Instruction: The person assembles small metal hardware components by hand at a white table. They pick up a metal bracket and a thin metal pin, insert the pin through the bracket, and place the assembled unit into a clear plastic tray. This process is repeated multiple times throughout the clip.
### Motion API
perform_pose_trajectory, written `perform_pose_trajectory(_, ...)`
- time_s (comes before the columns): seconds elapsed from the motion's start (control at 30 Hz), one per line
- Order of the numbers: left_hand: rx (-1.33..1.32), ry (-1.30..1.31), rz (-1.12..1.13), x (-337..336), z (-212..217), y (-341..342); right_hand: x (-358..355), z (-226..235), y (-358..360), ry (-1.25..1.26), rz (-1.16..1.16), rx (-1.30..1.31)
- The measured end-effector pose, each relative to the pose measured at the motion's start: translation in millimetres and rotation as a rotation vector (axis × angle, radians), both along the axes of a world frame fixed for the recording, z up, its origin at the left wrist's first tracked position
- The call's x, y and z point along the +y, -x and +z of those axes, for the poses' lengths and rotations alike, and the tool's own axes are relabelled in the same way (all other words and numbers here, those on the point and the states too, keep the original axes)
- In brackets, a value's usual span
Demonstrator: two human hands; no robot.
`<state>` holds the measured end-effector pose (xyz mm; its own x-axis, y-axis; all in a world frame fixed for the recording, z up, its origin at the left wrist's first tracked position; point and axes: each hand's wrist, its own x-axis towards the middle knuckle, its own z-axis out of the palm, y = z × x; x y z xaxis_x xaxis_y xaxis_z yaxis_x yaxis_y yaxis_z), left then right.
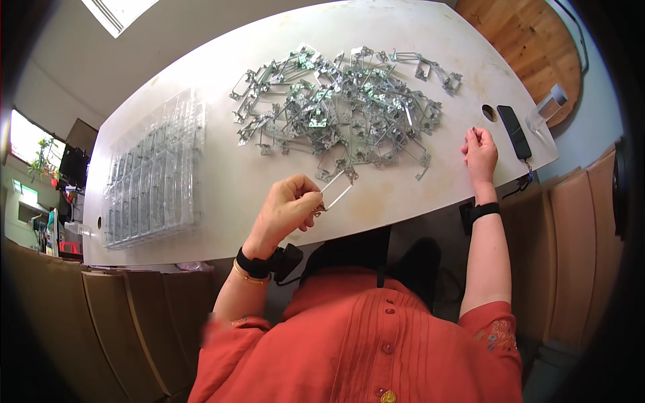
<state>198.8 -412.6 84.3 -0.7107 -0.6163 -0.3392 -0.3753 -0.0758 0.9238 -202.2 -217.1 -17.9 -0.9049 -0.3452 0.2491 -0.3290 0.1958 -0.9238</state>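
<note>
My left hand [287, 207] pinches one end of a metal bracket with a thin rectangular wire frame [341, 193], just above the table's near edge. Its other end reaches toward a big heap of similar metal brackets [356, 107] in the middle of the table. Off to the right, my right hand [480, 153] is closed over the tabletop, fingertips together. A small dark speck shows at its fingertips, too small to name. The right hand is apart from the heap and nearest to a black phone [514, 131].
On the white table [228, 201], stacked clear plastic trays [151, 174] with many compartments stand at the left. A clear lidded cup [547, 107] is by the right edge, near a cable hole [489, 113]. Cardboard boxes [117, 309] line the floor; a round wooden tabletop [531, 47] leans behind.
</note>
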Motion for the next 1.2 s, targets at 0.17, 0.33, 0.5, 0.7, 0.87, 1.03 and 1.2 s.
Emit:
perform_pose_trajectory(0.17,-0.113,-0.057,0.045,-4.0,-8.7,-7.0,1.3,-2.7,4.3,-0.022,0.007,-0.016)
perform_pose_trajectory(0.33,-0.113,0.001,0.096,-6.7,-17.0,-11.5,0.1,-1.3,2.8,-0.019,-0.009,-0.016)
perform_pose_trajectory(0.5,-0.058,0.171,0.109,-7.4,-27.7,-20.8,0.2,-0.6,1.8,-0.015,-0.008,-0.032)
perform_pose_trajectory(0.7,-0.108,0.661,0.037,11.0,-39.6,-24.1,0.5,-3.8,4.7,0.017,0.006,-0.048)
perform_pose_trajectory(0.87,-0.135,0.720,0.001,31.0,-33.1,-26.9,0.9,-2.2,3.5,0.001,0.017,-0.061)
perform_pose_trajectory(1.03,-0.069,0.813,-0.005,33.3,-50.0,-29.2,7.6,5.5,-1.7,0.050,-0.007,-0.074)
perform_pose_trajectory(1.2,-0.026,0.989,-0.078,42.2,-48.2,-32.2,18.6,18.3,-33.4,0.211,0.040,-0.078)
